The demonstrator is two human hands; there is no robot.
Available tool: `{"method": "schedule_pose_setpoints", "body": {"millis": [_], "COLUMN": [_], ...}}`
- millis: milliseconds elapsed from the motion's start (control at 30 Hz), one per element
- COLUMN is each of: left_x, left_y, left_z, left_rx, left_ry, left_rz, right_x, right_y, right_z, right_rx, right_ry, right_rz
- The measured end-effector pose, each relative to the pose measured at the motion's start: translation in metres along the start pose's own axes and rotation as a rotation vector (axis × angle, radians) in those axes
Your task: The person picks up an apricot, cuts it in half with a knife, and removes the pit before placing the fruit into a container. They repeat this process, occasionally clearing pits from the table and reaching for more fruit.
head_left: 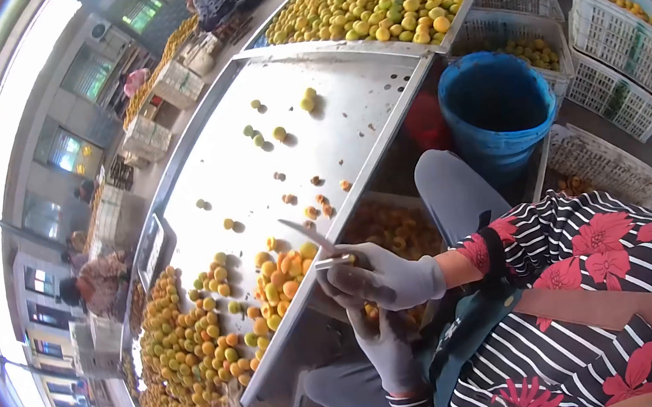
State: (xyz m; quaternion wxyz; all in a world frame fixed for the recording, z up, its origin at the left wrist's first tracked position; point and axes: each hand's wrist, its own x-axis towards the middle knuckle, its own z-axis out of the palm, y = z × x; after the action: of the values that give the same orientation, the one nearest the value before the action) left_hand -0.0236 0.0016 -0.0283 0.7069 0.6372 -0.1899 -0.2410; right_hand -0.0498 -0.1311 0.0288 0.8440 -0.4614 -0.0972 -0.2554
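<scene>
“One slim knife with a silvery metal blade (307, 235). Location and grip?”

“At the near edge of the shiny metal table (352, 149). Right hand (400, 277), in a stained pale glove, has its fingers wrapped round it. Left hand (389, 356), gloved alike, sits just beside; whether its fingers grasp anything, cannot tell.”

“Handling, estimated?”

“Light, stiff, sharp along the blade; best held by the handle, mostly hidden in the glove. Damp gloves could slip. The round yellow-orange fruit (277, 282) on the table probably bruises easily: cup it gently round its sides.”

“Containers?”

“Under the table edge, a pale plastic crate (403, 199) of orange fruit pieces. Beyond, a blue plastic bucket (495, 153), contents too dark to read. Farther off, a white slatted crate (611, 26) bears whole yellow-orange fruit, stacked on another.”
</scene>
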Motion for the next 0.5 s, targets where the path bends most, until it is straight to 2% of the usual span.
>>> {"method": "schedule_pose_setpoints", "body": {"millis": [33,100,233,300,433,500], "left_x": [-0.001,-0.002,-0.004,-0.003,-0.001,-0.006], "left_y": [0.004,0.011,0.010,0.003,-0.005,0.002], "left_z": [0.000,0.000,-0.007,-0.012,-0.006,-0.003], "left_rx": [-0.017,-0.048,-0.211,-0.167,-0.005,-0.009], "left_ry": [-0.019,-0.038,-0.077,-0.099,-0.085,-0.090], "left_rz": [-0.039,-0.068,-0.102,-0.088,0.011,-0.045], "right_x": [0.000,0.002,0.007,0.009,0.009,0.013], "right_y": [-0.002,-0.008,-0.019,-0.021,-0.018,-0.011], "right_z": [-0.003,-0.011,-0.014,-0.014,-0.010,-0.013], "right_rx": [-0.006,-0.073,-0.204,-0.046,-0.118,-0.165], "right_ry": [0.005,-0.087,-0.123,-0.191,-0.230,-0.283], "right_rz": [-0.011,0.123,0.165,0.218,0.303,0.265]}}
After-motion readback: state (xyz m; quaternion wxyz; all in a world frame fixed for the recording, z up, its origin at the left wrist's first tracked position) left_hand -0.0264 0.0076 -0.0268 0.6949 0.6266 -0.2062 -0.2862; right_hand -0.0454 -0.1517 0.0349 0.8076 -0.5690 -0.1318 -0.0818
